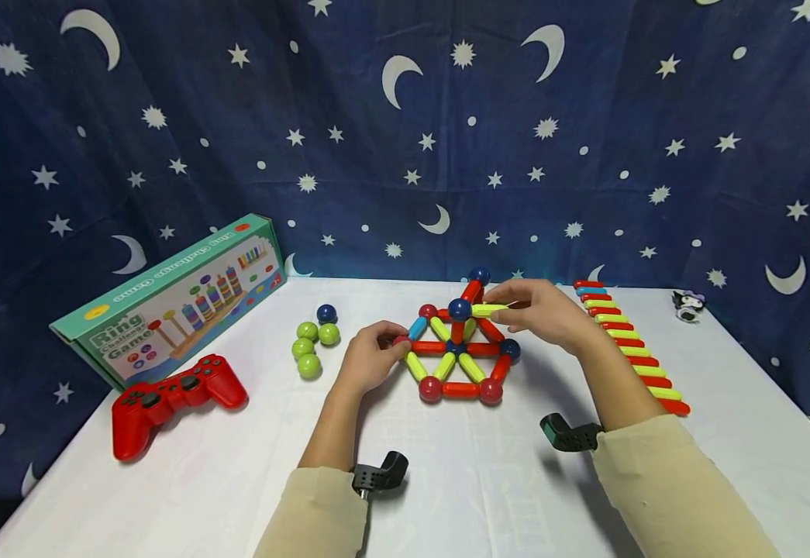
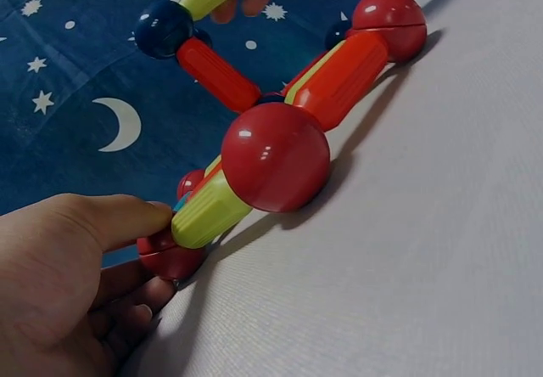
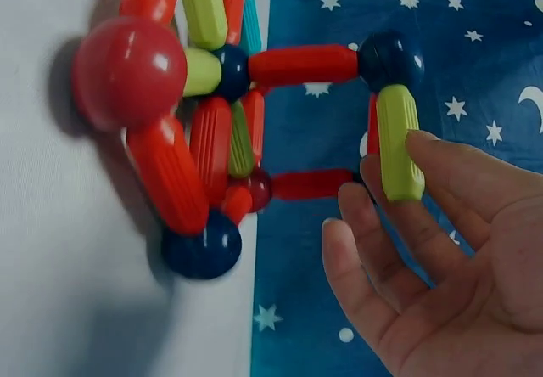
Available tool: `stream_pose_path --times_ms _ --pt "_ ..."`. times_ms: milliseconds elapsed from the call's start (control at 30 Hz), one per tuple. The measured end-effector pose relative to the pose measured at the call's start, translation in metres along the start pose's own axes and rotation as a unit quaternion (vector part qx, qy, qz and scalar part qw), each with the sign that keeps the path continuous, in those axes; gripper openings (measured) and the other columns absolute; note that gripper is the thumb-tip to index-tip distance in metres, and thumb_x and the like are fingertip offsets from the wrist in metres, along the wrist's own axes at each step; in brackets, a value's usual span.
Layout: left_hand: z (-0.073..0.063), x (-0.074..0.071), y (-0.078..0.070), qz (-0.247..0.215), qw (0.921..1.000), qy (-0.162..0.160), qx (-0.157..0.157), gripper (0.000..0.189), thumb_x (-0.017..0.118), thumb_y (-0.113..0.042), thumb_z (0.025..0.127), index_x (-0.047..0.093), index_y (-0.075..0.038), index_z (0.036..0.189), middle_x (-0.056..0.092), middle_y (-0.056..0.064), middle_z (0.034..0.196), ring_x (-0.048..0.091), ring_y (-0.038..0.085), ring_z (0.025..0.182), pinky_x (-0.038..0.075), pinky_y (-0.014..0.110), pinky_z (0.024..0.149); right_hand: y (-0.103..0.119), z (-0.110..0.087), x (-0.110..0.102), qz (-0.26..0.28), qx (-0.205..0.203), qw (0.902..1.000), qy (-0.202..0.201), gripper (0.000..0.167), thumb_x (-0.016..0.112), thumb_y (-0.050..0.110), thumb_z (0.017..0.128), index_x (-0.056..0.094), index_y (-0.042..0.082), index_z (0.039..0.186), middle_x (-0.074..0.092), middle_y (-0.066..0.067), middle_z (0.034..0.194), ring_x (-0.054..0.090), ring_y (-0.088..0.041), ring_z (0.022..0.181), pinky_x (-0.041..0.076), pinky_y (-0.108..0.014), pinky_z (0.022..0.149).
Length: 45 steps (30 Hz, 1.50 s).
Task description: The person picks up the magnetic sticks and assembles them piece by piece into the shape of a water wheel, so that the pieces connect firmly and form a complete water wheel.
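Note:
A wheel-like build of magnetic rods and balls lies on the table, with a dark blue hub ball (image 1: 456, 347) at its middle. On its left corner my left hand (image 1: 370, 360) pinches a red ball (image 2: 172, 260) between thumb and fingers. My right hand (image 1: 547, 314) holds a yellow-green magnetic rod (image 3: 400, 143) between thumb and fingers; its far end touches a raised dark blue ball (image 1: 459, 310). A red rod (image 3: 304, 64) joins that ball to the hub. Behind it another dark blue ball (image 1: 479, 276) tops a second raised red rod.
Right of the build, a long row of red, yellow-green and blue rods (image 1: 630, 342) runs front to back. Several green balls (image 1: 309, 366) and a dark blue ball (image 1: 326, 314) lie left. Farther left are a red game controller (image 1: 181, 395) and a game box (image 1: 188, 310). A small figurine (image 1: 688, 306) stands far right.

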<state>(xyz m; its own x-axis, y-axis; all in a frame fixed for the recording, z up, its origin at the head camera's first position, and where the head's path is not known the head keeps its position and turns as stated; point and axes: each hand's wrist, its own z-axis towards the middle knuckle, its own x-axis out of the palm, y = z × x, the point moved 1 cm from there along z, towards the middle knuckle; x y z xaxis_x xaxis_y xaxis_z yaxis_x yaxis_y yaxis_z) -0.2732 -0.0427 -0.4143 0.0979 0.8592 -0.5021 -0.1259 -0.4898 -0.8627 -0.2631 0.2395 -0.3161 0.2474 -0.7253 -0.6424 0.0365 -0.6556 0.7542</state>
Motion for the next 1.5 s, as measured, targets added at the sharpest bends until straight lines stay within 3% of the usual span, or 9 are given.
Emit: stream_pose_path --times_ms 233,433,633,800,1000,1200,1500 --pt "0.000 0.001 0.001 0.000 1.0000 0.000 0.006 0.022 0.070 -0.020 0.098 0.074 -0.013 0.118 0.070 0.006 0.106 0.058 0.023 0.095 0.050 0.036 0.088 -0.022 -0.031 -0.031 -0.045 -0.023 0.9986 -0.013 0.037 0.070 0.024 0.099 0.067 0.009 0.132 0.069 -0.014 0.130 0.068 -0.029 0.109 0.059 -0.036 0.088" --pt "0.001 0.000 0.001 0.001 1.0000 -0.001 0.004 0.022 0.070 -0.020 0.098 0.074 -0.013 0.118 0.070 0.006 0.107 0.058 0.023 0.096 0.050 0.035 0.089 -0.059 -0.068 -0.065 -0.061 -0.002 0.9981 -0.010 0.036 0.071 0.027 0.098 0.069 0.009 0.130 0.070 -0.014 0.128 0.068 -0.019 0.107 0.059 -0.029 0.084" --pt "0.001 0.001 0.001 0.000 1.0000 -0.003 0.004 0.021 0.070 -0.020 0.098 0.074 -0.013 0.117 0.070 0.006 0.106 0.058 0.023 0.095 0.050 0.035 0.087 -0.094 -0.097 -0.083 -0.067 0.035 0.9971 0.012 0.039 0.071 0.025 0.098 0.068 0.003 0.131 0.073 -0.015 0.125 0.068 -0.005 0.099 0.058 -0.024 0.082" --pt "-0.001 0.001 0.000 -0.003 1.0000 -0.001 0.000 0.022 0.070 -0.020 0.098 0.074 -0.012 0.118 0.069 0.006 0.105 0.057 0.023 0.095 0.050 0.035 0.088 -0.119 -0.113 -0.090 -0.101 0.060 0.9929 0.019 0.035 0.072 0.017 0.096 0.069 -0.001 0.127 0.074 -0.014 0.119 0.064 -0.001 0.091 0.057 -0.023 0.077" --pt "-0.002 0.000 -0.001 -0.002 1.0000 0.001 0.000 0.023 0.070 -0.020 0.098 0.074 -0.012 0.119 0.069 0.006 0.106 0.057 0.023 0.096 0.051 0.036 0.089 -0.140 -0.125 -0.094 -0.157 0.096 0.9830 0.004 0.027 0.072 0.006 0.092 0.072 -0.004 0.117 0.072 -0.015 0.111 0.059 -0.009 0.089 0.056 -0.022 0.070" --pt "-0.001 0.000 0.000 -0.002 1.0000 -0.002 0.001 0.022 0.070 -0.021 0.098 0.074 -0.013 0.119 0.069 0.006 0.105 0.057 0.023 0.095 0.051 0.036 0.089 -0.147 -0.127 -0.089 -0.182 0.119 0.9760 0.008 0.023 0.073 0.002 0.089 0.074 -0.001 0.111 0.072 -0.015 0.105 0.059 -0.026 0.094 0.052 -0.023 0.067" --pt "-0.001 0.000 0.000 -0.003 1.0000 -0.002 0.004 0.022 0.070 -0.021 0.098 0.074 -0.012 0.118 0.069 0.006 0.105 0.058 0.023 0.095 0.052 0.037 0.090 -0.151 -0.130 -0.081 -0.229 0.142 0.9628 0.015 0.028 0.078 0.006 0.085 0.072 -0.002 0.111 0.066 -0.009 0.094 0.055 -0.025 0.087 0.046 -0.032 0.067"
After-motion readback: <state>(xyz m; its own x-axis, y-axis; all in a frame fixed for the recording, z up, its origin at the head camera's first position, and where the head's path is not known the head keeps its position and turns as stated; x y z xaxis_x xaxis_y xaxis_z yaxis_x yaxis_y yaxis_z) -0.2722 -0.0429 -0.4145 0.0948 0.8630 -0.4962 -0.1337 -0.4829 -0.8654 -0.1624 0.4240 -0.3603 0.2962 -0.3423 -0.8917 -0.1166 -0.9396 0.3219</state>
